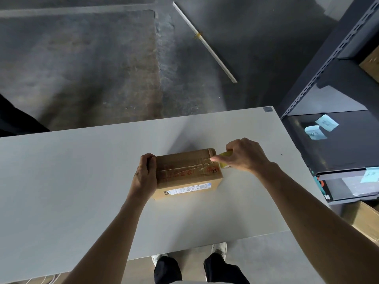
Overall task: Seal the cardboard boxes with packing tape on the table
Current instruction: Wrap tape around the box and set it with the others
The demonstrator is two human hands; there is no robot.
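Grey table (71, 181) holds one cardboard box (188, 173), left hand (144, 177) gripping it, right hand (244, 154) clutching one tape roll (225, 154).

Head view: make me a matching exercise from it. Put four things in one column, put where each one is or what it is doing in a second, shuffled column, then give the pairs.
Column 1
1. left hand
2. right hand
3. cardboard box
4. blue paper notes

Column 2
A. lie on the dark shelf at the right
B. grips the cardboard box's left end
C. rests on the grey table
D. holds the yellow tape roll at the cardboard box's right end

Pairs: 1-B, 2-D, 3-C, 4-A
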